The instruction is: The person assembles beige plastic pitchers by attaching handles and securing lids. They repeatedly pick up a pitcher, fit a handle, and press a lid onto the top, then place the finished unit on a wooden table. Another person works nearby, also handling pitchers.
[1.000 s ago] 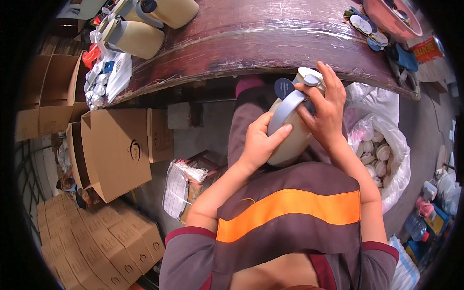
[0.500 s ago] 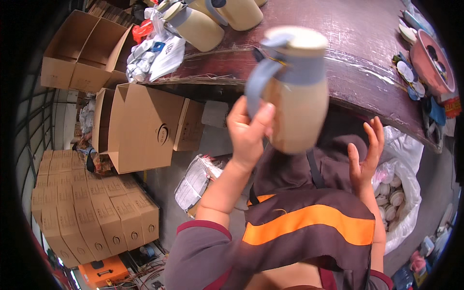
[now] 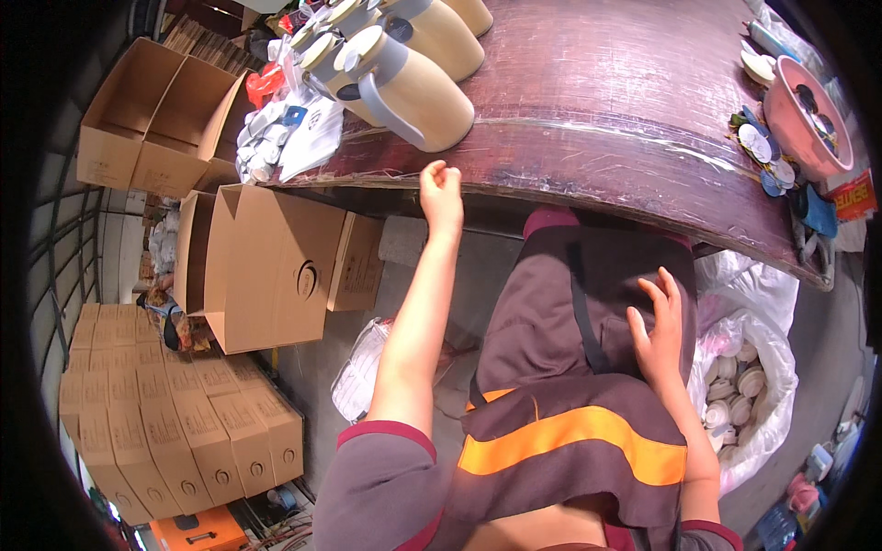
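A cream thermos jug (image 3: 427,106) with a grey-blue collar, handle and pale lid stands near the front left edge of the dark red table (image 3: 597,110). Behind and beside it are several similar jugs (image 3: 432,37). My left hand (image 3: 442,196) is just in front of the nearest jug's base, apart from it, its fingers curled in with nothing visible in them. Over my lap, my right hand (image 3: 660,331) hovers with fingers spread, holding nothing. The dark apron (image 3: 588,294) with an orange band lies beneath it.
Open cardboard boxes (image 3: 266,266) stand left of the table, with stacked closed cartons (image 3: 165,404) below. White plastic wrapping (image 3: 312,138) lies at the table's left corner. On the right are a pink basin (image 3: 799,138) and a clear bag (image 3: 763,367) of white round parts.
The jug my left hand held up has been set down at the left among the others, and that hand has let go. My right hand has lowered slightly toward my lap.
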Available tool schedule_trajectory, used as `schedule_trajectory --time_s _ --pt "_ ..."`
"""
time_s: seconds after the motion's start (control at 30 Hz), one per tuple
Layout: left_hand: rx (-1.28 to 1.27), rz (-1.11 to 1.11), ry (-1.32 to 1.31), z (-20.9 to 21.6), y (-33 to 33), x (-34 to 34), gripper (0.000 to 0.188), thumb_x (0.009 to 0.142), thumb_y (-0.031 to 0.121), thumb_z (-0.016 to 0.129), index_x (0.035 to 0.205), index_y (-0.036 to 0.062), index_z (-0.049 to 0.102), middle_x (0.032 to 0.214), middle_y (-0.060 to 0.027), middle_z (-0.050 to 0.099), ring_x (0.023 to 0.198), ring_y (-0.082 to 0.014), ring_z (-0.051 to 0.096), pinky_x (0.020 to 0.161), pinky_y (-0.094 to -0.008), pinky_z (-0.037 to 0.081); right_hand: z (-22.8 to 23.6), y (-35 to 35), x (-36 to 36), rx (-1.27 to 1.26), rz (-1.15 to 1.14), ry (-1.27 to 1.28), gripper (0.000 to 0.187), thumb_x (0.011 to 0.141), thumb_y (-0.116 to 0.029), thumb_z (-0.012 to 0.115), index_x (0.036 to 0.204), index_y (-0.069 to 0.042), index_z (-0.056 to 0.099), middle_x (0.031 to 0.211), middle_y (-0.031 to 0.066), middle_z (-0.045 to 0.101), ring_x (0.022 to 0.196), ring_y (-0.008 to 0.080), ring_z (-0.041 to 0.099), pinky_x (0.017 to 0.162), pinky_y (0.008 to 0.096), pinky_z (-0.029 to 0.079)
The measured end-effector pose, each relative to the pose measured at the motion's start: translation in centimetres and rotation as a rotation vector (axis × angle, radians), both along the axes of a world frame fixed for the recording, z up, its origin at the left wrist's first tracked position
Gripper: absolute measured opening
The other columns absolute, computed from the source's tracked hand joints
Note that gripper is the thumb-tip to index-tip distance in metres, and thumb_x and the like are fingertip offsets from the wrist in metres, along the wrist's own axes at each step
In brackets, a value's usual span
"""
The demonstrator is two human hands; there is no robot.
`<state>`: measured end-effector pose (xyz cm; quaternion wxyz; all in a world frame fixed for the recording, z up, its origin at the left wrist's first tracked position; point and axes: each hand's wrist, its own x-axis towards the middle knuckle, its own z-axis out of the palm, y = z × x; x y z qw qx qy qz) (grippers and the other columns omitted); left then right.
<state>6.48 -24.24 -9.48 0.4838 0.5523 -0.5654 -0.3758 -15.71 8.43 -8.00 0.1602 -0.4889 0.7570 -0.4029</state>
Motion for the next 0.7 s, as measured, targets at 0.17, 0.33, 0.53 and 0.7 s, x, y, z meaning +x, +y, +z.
schedule_trajectory --time_s 0.17,0.33,0.53,0.7 --pt "-0.405 -0.235 -0.702 0.8 2.1 -2.4 0.036 0.081 0.022 0.066 0.114 0.0097 0.058 0.112 -0.0120 0.060 0.110 -0.0318 0.055 0.096 -0.0434 0.042 -1.4 0.2 0.5 0.031 0.033 -0.025 0.041 0.082 -0.012 0.066 0.122 -0.007 0.057 0.141 0.0176 0.043 0.129 0.0355 0.043 0.105 0.0417 0.036" --pt "-0.475 -0.094 -0.958 -0.3 -3.3 -2.5 0.044 0.080 0.030 0.065 0.119 0.0089 0.057 0.122 -0.0161 0.055 0.116 -0.0342 0.051 0.098 -0.0457 0.041 -1.4 -0.6 1.6 0.044 0.097 -0.045 0.042 0.081 -0.014 0.066 0.122 -0.007 0.056 0.137 0.0189 0.046 0.127 0.0363 0.045 0.105 0.0420 0.037" --pt "-0.359 0.043 -1.068 -1.4 -10.2 -3.2 0.043 0.082 0.032 0.058 0.118 0.0084 0.060 0.115 -0.0169 0.060 0.109 -0.0350 0.057 0.091 -0.0471 0.047 -3.4 -0.3 2.1 0.084 0.125 -0.080 0.041 0.081 -0.016 0.066 0.121 -0.008 0.057 0.131 0.0179 0.051 0.123 0.0347 0.049 0.102 0.0414 0.040" --pt "-0.511 0.177 -1.049 -2.6 -11.1 -4.5 0.033 0.081 0.027 0.058 0.109 0.0103 0.064 0.111 -0.0141 0.063 0.105 -0.0324 0.060 0.089 -0.0464 0.048 -3.1 -0.7 2.4 0.306 0.208 -0.300 0.037 0.087 -0.025 0.061 0.118 -0.006 0.059 0.117 0.0146 0.062 0.107 0.0312 0.060 0.091 0.0390 0.048"
